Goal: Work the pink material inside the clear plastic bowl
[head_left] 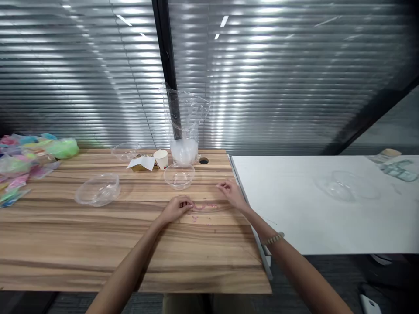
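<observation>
Both arms are stretched out over the wooden table (65,244), and the left hand (176,208) is down on the wood with its fingers curled in, pinching at the near end of a scatter of small pink pieces (203,207). The right hand (231,192) hovers just past the far end of them, fingers loosely bent; whether it has hold of anything, I can't tell. Just behind the hands sits a clear plastic bowl (179,176). Further back stand a paper cup (161,159) and a tall clear bag (185,126). Another clear bowl (98,189) lies off to the left, with bright coloured packets (26,161) at the table's edge.
</observation>
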Demonstrator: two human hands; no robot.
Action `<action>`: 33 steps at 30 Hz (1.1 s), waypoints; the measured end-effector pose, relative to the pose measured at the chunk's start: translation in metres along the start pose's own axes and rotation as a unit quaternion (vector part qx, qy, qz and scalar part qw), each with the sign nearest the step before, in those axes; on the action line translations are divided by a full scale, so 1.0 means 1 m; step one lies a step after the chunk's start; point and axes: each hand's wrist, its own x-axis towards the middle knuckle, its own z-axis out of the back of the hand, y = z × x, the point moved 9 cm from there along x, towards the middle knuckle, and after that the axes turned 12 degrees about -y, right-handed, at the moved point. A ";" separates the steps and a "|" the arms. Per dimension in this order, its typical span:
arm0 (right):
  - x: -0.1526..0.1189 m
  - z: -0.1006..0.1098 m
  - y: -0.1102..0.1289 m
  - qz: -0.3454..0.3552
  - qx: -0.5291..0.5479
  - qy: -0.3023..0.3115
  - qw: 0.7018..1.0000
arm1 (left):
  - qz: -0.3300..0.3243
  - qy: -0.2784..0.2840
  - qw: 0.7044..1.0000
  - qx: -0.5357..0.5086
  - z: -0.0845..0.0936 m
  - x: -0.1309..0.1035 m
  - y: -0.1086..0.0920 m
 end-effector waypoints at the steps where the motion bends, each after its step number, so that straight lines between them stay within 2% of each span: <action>1: 0.009 -0.001 -0.006 -0.004 -0.006 -0.012 1.000 | 0.002 -0.001 1.000 -0.001 0.001 0.000 0.000; 3: 0.017 -0.005 -0.017 -0.014 -0.020 -0.022 0.999 | 0.005 -0.001 1.000 -0.005 0.002 0.000 -0.001; 5: 0.010 -0.007 -0.024 -0.015 -0.036 -0.019 0.999 | 0.009 -0.004 1.000 -0.009 0.003 0.000 -0.002; 10: -0.050 0.014 -0.016 -0.008 -0.054 -0.030 0.998 | 0.021 -0.022 0.999 -0.012 0.007 0.000 -0.001; 12: -0.073 0.018 -0.007 0.012 -0.065 -0.005 0.998 | 0.029 -0.034 0.999 -0.011 0.011 -0.001 -0.005; 16: -0.097 0.019 0.004 0.047 -0.134 0.020 0.990 | 0.059 -0.085 0.995 0.001 0.038 -0.012 -0.018; 19: -0.100 0.010 0.009 0.078 -0.189 0.043 0.978 | 0.083 -0.127 0.988 0.024 0.068 -0.042 -0.029; 21: -0.102 0.004 0.011 0.096 -0.211 0.058 0.971 | 0.090 -0.139 0.983 0.078 0.084 -0.077 -0.032; 23: -0.104 0.000 0.011 0.102 -0.227 0.066 0.966 | 0.097 -0.142 0.975 0.140 0.089 -0.120 -0.031; 24: -0.104 -0.001 0.010 0.102 -0.235 0.068 0.964 | 0.100 -0.140 0.969 0.177 0.087 -0.142 -0.029; 26: -0.106 -0.003 0.009 0.103 -0.248 0.074 0.961 | 0.089 -0.106 0.955 0.262 0.071 -0.180 -0.025; 28: -0.107 -0.004 0.010 0.107 -0.256 0.079 0.958 | 0.051 -0.093 0.927 0.359 0.054 -0.204 -0.026; 30: -0.109 -0.006 0.012 0.111 -0.263 0.087 0.954 | 0.027 -0.100 0.904 0.415 0.040 -0.208 -0.029; 33: -0.117 -0.007 0.020 0.122 -0.275 0.099 0.948 | 0.003 -0.092 0.897 0.432 0.021 -0.181 -0.030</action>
